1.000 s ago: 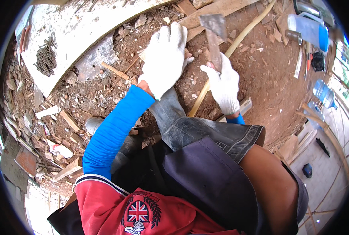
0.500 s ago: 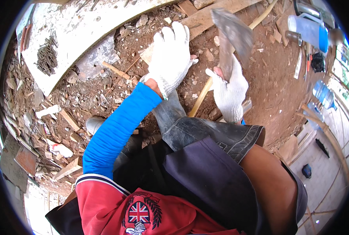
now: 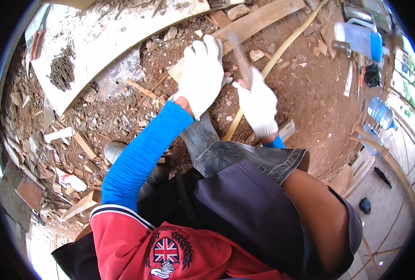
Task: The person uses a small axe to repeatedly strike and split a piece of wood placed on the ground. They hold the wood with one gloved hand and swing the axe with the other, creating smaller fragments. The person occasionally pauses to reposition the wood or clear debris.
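Note:
My left hand (image 3: 200,74), in a white knitted glove, is closed over a wooden board (image 3: 263,19) near its close end. The board slants away to the upper right. Just right of it, my gloved right hand (image 3: 259,101) grips a broad-bladed chopping knife (image 3: 241,60). Its blade points up and away, seen nearly edge-on and smeared by motion. I cannot tell whether the blade touches the board. A grey rubber boot (image 3: 203,133) is below my left hand.
A pale slab (image 3: 109,35) at upper left bears a heap of nails (image 3: 62,70). Stones and wood scraps litter the soil. A long thin pole (image 3: 282,49) runs past my right hand. A blue-and-clear jug (image 3: 359,38) lies at upper right, and a plastic bottle (image 3: 382,113) lies below it.
My right hand has moved left and slightly up the picture, nearer my left hand. The knife has turned from showing its broad side to nearly edge-on. My left hand stays on the board.

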A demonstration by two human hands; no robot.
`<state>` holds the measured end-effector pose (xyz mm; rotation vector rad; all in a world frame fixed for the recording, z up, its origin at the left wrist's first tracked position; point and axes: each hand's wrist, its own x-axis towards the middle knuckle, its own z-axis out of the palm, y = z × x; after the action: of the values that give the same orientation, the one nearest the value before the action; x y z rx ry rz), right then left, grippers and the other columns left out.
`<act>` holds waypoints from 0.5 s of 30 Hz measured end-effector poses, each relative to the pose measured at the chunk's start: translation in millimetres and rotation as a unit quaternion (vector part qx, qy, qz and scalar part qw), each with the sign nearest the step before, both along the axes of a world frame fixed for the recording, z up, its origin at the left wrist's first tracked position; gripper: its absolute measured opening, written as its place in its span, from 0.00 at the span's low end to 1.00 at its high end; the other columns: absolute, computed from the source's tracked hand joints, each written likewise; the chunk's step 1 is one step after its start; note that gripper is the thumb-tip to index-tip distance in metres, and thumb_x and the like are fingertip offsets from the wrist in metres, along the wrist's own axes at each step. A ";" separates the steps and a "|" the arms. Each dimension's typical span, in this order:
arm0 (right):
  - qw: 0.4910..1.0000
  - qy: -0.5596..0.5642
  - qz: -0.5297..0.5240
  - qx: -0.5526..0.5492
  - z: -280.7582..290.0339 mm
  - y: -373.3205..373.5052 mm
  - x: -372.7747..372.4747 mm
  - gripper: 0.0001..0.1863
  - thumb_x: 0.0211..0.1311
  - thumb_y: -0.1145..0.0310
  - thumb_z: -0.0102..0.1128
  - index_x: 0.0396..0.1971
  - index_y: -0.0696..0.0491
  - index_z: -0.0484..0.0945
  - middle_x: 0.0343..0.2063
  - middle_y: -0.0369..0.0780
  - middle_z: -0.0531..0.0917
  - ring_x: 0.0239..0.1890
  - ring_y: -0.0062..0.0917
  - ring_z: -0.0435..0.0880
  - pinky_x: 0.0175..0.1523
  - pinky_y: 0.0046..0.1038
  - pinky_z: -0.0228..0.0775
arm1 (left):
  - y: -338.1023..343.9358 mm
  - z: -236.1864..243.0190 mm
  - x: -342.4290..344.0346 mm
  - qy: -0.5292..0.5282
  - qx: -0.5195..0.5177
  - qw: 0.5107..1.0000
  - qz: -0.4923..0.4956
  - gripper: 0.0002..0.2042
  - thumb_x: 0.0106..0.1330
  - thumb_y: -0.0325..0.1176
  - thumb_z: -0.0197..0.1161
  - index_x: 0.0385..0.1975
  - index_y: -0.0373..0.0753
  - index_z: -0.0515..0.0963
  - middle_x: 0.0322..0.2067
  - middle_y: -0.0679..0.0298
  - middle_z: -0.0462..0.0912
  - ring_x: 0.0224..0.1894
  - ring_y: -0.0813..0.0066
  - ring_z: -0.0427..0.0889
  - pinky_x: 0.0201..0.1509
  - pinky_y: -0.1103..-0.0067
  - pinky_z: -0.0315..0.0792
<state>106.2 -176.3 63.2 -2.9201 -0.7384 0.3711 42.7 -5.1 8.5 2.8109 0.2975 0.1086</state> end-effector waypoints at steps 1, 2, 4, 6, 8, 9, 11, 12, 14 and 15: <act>1.000 0.017 -0.009 -0.010 -5.7 -11.8 -0.3 0.33 0.74 0.53 0.75 0.71 0.54 0.78 0.40 0.52 0.94 0.40 0.46 0.97 0.44 0.43 0.88 | 0.0 2.9 2.5 0.045 -0.019 0.999 -0.019 0.46 0.67 0.56 0.76 0.73 0.23 0.72 0.70 0.36 0.73 0.60 0.42 0.76 0.64 0.54 0.72; 0.999 0.045 -0.011 -0.014 -6.5 -8.3 -2.8 0.33 0.74 0.53 0.75 0.71 0.54 0.78 0.39 0.52 0.94 0.39 0.46 0.96 0.43 0.43 0.87 | 0.7 -0.7 -0.6 0.035 -0.019 0.999 -0.008 0.46 0.66 0.56 0.76 0.73 0.23 0.72 0.70 0.36 0.73 0.61 0.41 0.75 0.65 0.53 0.72; 0.991 0.096 -0.050 0.080 -2.9 -2.2 -2.0 0.34 0.73 0.53 0.76 0.71 0.54 0.78 0.38 0.51 0.94 0.40 0.45 0.96 0.45 0.42 0.88 | -0.7 -7.8 -4.8 0.016 -0.020 1.000 0.013 0.46 0.66 0.56 0.76 0.74 0.24 0.72 0.71 0.36 0.72 0.62 0.41 0.75 0.66 0.52 0.71; 0.984 0.100 -0.081 0.123 12.7 -6.9 -4.5 0.35 0.73 0.53 0.77 0.72 0.54 0.78 0.38 0.50 0.94 0.41 0.45 0.97 0.46 0.41 0.88 | -3.3 4.2 5.7 0.033 -0.059 0.998 0.001 0.48 0.67 0.59 0.75 0.76 0.25 0.70 0.72 0.37 0.70 0.66 0.39 0.73 0.71 0.50 0.69; 0.981 0.090 -0.079 0.154 15.5 -3.8 -16.0 0.36 0.72 0.53 0.78 0.72 0.54 0.77 0.39 0.49 0.94 0.42 0.44 0.97 0.48 0.40 0.88 | -6.3 -5.2 -7.1 0.029 -0.006 0.999 0.015 0.48 0.67 0.60 0.74 0.77 0.26 0.70 0.72 0.38 0.70 0.68 0.38 0.72 0.73 0.50 0.68; 0.959 0.134 -0.110 0.226 17.9 -1.1 -13.5 0.35 0.73 0.54 0.77 0.73 0.54 0.77 0.40 0.50 0.94 0.44 0.44 0.97 0.49 0.39 0.88 | -2.1 -4.4 -4.6 0.026 -0.015 0.999 0.016 0.49 0.68 0.61 0.74 0.77 0.26 0.70 0.72 0.38 0.70 0.69 0.37 0.72 0.74 0.49 0.67; 0.976 0.082 -0.064 0.189 17.4 -1.9 -14.3 0.31 0.75 0.67 0.73 0.73 0.58 0.76 0.42 0.52 0.94 0.46 0.34 0.97 0.49 0.36 0.89 | -4.9 -3.3 -7.6 0.032 -0.014 0.999 0.018 0.49 0.67 0.61 0.74 0.77 0.25 0.70 0.72 0.37 0.70 0.69 0.38 0.72 0.74 0.49 0.67; 0.983 0.055 -0.040 0.173 16.8 -2.3 -14.0 0.29 0.76 0.74 0.71 0.73 0.60 0.75 0.43 0.53 0.93 0.47 0.29 0.97 0.49 0.34 0.89 | -5.6 -1.7 -8.0 0.033 -0.011 0.999 0.019 0.49 0.67 0.61 0.74 0.77 0.25 0.70 0.72 0.37 0.70 0.68 0.38 0.72 0.74 0.49 0.67; 0.996 0.042 -0.028 0.080 9.1 -10.5 -11.3 0.29 0.76 0.70 0.71 0.73 0.58 0.76 0.41 0.50 0.94 0.45 0.32 0.98 0.48 0.35 0.89 | -7.9 3.5 -4.2 0.043 -0.054 0.998 0.006 0.50 0.68 0.59 0.74 0.77 0.22 0.68 0.74 0.34 0.68 0.71 0.35 0.71 0.77 0.46 0.65; 0.999 0.039 -0.029 0.018 4.6 -14.7 -6.8 0.29 0.76 0.69 0.71 0.73 0.57 0.76 0.41 0.49 0.95 0.44 0.33 0.98 0.48 0.36 0.88 | -10.6 7.6 -1.0 0.045 -0.078 0.996 -0.002 0.50 0.68 0.58 0.74 0.78 0.20 0.67 0.75 0.33 0.68 0.72 0.33 0.70 0.78 0.44 0.64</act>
<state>99.4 -191.0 67.8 -2.8679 -0.6401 0.4582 41.7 -15.7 16.1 2.6649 0.3068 -0.0403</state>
